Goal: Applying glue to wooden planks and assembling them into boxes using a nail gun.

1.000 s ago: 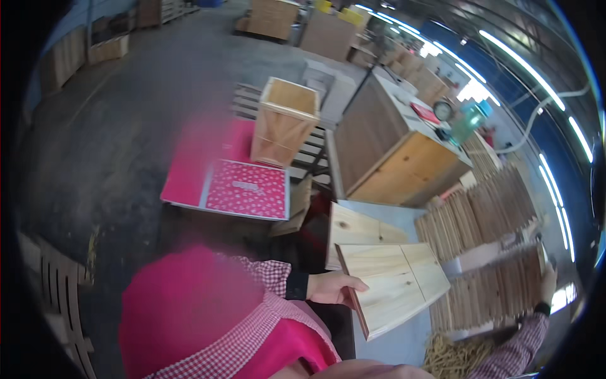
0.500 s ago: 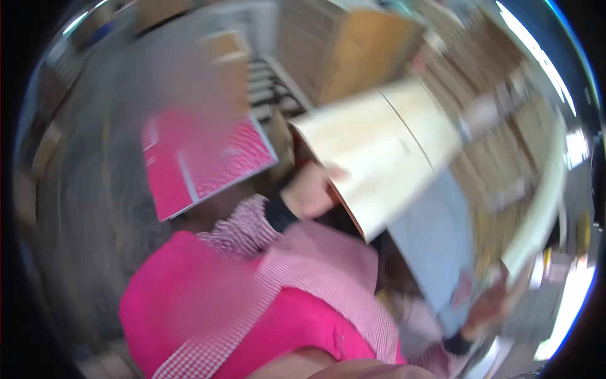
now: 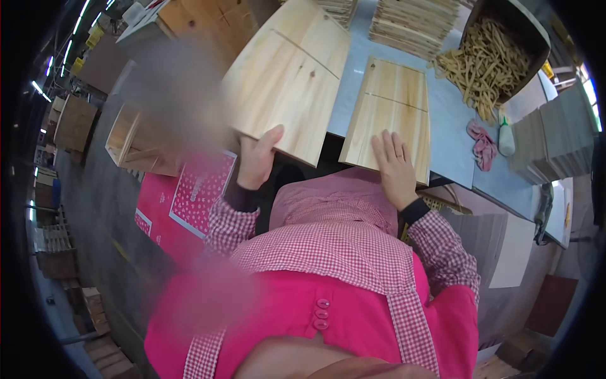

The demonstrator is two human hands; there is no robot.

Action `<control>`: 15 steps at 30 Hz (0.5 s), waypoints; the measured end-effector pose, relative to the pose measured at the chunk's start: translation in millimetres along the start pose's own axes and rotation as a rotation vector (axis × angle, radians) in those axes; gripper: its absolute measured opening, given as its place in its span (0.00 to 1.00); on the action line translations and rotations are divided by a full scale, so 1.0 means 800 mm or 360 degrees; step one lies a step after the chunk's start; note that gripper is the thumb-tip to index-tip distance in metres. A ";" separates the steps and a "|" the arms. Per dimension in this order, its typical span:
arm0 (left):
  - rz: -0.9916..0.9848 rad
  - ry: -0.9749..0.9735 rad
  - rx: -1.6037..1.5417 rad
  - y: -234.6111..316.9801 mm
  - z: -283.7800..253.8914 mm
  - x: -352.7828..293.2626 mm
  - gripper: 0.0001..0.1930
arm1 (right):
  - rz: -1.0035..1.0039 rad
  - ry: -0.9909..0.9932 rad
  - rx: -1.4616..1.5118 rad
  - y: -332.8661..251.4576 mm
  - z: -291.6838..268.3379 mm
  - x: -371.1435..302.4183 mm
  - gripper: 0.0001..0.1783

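Observation:
My left hand [image 3: 255,159] grips the near edge of a large pale wooden board [image 3: 290,82], its thumb on top and its other fingers mostly hidden underneath. A thin dark line crosses this board toward its far end. Flat on a second, smaller wooden board [image 3: 391,120] rests my right hand [image 3: 398,165], fingers stretched out over its near end. A similar line runs across that board. It lies on a blue-grey tabletop [image 3: 442,136], to the right of the large board, with a gap between the two.
Stacked wooden pieces [image 3: 413,25] stand at the table's far side. A tipped box [image 3: 536,38] spills tan bands [image 3: 489,60]. A pink cloth [image 3: 483,145], a whitish bottle [image 3: 506,138] and stacked grey panels [image 3: 558,136] sit at the right. A pink patterned box [image 3: 196,192] stands at the left.
My view has turned and steadied. My right hand has come from the far right onto the smaller board. My left hand still holds a board's near edge.

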State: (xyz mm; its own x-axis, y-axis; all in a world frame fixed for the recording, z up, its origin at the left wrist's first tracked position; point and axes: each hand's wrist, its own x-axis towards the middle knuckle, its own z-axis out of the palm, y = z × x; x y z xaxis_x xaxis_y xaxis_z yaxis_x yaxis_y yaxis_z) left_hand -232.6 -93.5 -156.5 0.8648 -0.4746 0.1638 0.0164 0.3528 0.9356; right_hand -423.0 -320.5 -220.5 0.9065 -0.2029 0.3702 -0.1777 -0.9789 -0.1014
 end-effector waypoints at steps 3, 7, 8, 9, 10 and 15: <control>0.0134 -0.0107 0.0341 -0.034 0.014 0.022 0.25 | 0.0030 -0.0052 0.0014 0.002 0.006 0.008 0.38; 0.0196 -0.0276 0.0766 -0.049 0.040 0.045 0.21 | 0.0061 -0.0055 0.0088 0.003 0.007 0.013 0.38; 0.0163 -0.0316 0.0847 -0.050 0.046 0.047 0.23 | 0.0069 -0.0026 0.0105 0.001 0.009 0.011 0.40; 0.0133 -0.0359 0.0924 -0.052 0.054 0.051 0.24 | 0.0080 0.0006 0.0117 0.002 0.011 0.011 0.41; 0.0135 -0.0359 0.0932 -0.053 0.063 0.052 0.24 | 0.0080 0.0011 0.0124 0.002 0.011 0.011 0.41; 0.0294 -0.0431 0.1038 -0.050 0.099 0.043 0.20 | 0.0097 -0.0024 0.0154 0.008 0.003 0.011 0.36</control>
State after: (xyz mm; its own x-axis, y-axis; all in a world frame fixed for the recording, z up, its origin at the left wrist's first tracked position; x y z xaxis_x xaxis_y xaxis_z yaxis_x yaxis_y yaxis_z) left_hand -243.0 -187.6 -163.7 0.6687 -0.6665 0.3296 -0.4932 -0.0658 0.8674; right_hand -415.3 -328.1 -220.6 0.9011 -0.2605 0.3466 -0.1952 -0.9575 -0.2123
